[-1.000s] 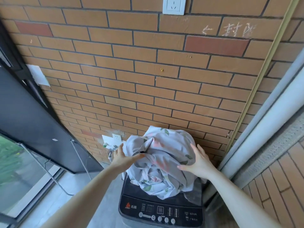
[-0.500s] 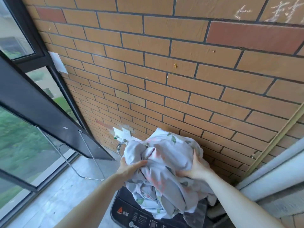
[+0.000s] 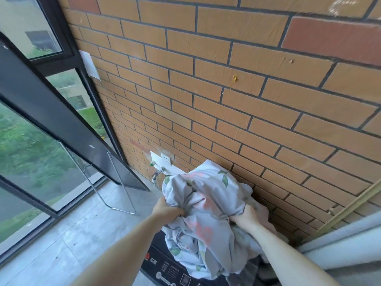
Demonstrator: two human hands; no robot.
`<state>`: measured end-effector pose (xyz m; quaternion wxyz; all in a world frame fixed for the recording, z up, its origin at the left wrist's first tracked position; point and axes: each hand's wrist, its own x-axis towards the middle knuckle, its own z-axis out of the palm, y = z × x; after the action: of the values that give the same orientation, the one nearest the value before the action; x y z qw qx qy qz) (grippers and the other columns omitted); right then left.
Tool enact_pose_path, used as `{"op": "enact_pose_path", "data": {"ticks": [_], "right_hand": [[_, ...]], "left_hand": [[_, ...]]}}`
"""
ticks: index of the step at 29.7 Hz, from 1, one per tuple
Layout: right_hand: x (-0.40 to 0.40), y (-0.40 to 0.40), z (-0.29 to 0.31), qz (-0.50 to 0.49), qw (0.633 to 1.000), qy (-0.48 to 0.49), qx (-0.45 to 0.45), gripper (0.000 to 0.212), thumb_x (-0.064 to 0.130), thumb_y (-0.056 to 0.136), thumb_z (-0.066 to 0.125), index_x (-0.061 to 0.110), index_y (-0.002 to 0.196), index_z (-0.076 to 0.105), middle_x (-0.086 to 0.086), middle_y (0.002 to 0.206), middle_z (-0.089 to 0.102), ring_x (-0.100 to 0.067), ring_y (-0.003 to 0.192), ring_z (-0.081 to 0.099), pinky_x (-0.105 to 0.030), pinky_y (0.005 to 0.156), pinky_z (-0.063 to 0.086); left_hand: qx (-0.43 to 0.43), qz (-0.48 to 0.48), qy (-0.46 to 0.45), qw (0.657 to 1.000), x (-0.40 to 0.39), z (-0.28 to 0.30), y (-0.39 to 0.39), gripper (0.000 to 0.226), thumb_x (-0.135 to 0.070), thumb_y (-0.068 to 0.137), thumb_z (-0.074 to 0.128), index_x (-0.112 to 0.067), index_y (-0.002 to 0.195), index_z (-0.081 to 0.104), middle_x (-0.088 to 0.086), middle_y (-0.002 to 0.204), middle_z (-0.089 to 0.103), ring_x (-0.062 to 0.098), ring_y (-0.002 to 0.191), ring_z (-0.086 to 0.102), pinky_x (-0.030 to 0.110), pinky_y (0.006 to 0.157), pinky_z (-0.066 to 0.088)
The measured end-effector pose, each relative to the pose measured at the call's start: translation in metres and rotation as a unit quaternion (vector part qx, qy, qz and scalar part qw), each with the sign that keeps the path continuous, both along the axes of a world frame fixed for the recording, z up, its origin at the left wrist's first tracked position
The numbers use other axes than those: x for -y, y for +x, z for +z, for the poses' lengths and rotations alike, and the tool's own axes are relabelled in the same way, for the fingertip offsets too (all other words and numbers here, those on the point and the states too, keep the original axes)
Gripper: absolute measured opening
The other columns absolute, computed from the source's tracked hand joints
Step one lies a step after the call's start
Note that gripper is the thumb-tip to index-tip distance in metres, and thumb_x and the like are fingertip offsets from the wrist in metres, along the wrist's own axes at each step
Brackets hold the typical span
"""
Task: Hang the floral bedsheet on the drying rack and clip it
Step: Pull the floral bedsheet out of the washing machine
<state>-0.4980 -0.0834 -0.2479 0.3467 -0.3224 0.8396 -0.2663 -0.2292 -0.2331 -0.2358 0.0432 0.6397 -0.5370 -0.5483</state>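
Soft daylight is coming through the window [image 3: 31, 145], evenly lighting the brick wall [image 3: 247, 100], with wide-angle bending showing at the edges.

The floral bedsheet [image 3: 208, 211], pale grey with pink and green print, is bunched above the washing machine [image 3: 165, 271].

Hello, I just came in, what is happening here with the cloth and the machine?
A person is lifting a bunched-up floral bedsheet out of a top-loading washing machine that stands against a brick wall. The left hand grips the bundle on one side and the right hand grips it on the other. The sheet's lower part hangs over the machine. A metal drying rack stands by the window; nothing is hung or clipped yet.
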Motion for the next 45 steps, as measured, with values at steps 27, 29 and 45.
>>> {"op": "enact_pose_path", "data": {"ticks": [27, 29, 45], "right_hand": [[0.004, -0.021, 0.257, -0.011, 0.961, -0.252, -0.117, 0.02, 0.021, 0.06, 0.07, 0.016, 0.05, 0.053, 0.0, 0.053, 0.06, -0.025, 0.058, 0.056, -0.03, 0.054, 0.041], [0.01, -0.02, 0.277, -0.006, 0.954, -0.274, -0.119, 0.025, 0.015, 0.064, 0.073, 0.013, 0.052, 0.051, -0.002, 0.057, 0.06, -0.024, 0.059, 0.055, -0.03, 0.054, 0.04], [0.049, 0.031, 0.422, 0.029, 0.887, -0.421, -0.186, 0.025, 0.014, 0.065, 0.075, 0.001, 0.058, 0.056, 0.003, 0.056, 0.05, -0.014, 0.054, 0.042, -0.026, 0.046, 0.035]], "left_hand": [[-0.254, 0.039, -0.165, 0.952, 0.011, 0.242, -0.024, 0.047, -0.01, 0.052, 0.074, -0.008, 0.098, 0.076, 0.014, 0.094, 0.079, 0.029, 0.087, 0.076, 0.039, 0.072, 0.064], [-0.254, 0.038, -0.181, 0.949, 0.015, 0.265, -0.02, 0.048, -0.01, 0.051, 0.076, -0.009, 0.099, 0.076, 0.013, 0.095, 0.079, 0.03, 0.089, 0.076, 0.046, 0.078, 0.065], [-0.257, 0.072, -0.338, 0.902, 0.031, 0.415, 0.034, 0.046, -0.01, 0.053, 0.075, -0.006, 0.098, 0.074, 0.015, 0.101, 0.076, 0.029, 0.093, 0.074, 0.042, 0.082, 0.064]]}}
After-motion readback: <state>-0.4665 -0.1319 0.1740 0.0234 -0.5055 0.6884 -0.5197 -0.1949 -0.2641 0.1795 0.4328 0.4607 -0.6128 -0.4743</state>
